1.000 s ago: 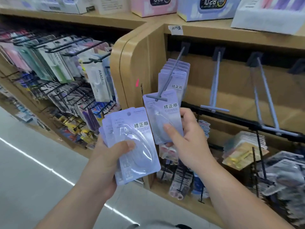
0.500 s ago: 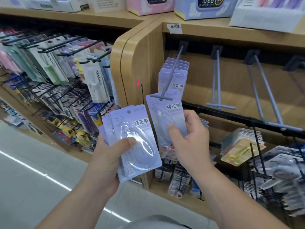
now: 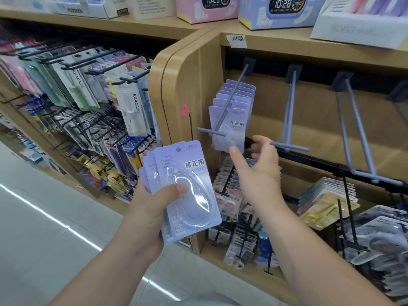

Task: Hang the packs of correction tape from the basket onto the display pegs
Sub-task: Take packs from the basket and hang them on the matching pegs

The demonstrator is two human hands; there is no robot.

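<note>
My left hand [image 3: 152,208] grips a fanned stack of lilac correction tape packs [image 3: 187,191] low in the middle of the view. Several matching packs [image 3: 234,115] hang on the leftmost grey display peg [image 3: 229,102] in the wooden bay. The front hanging pack sits near the peg's T-shaped tip. Just below and right of that pack, my right hand [image 3: 258,171] hovers with fingers spread and nothing in it. No basket is in view.
Two bare grey pegs [image 3: 289,111] [image 3: 357,131] stick out to the right. Black pegs with other stationery [image 3: 324,202] crowd the lower row. A rack of hanging goods [image 3: 84,102] fills the left. Clock boxes [image 3: 276,12] stand on the top shelf.
My right hand slid its pack onto the leftmost peg and let go. It now sits open just below the pack. The left hand's stack stayed in place.
</note>
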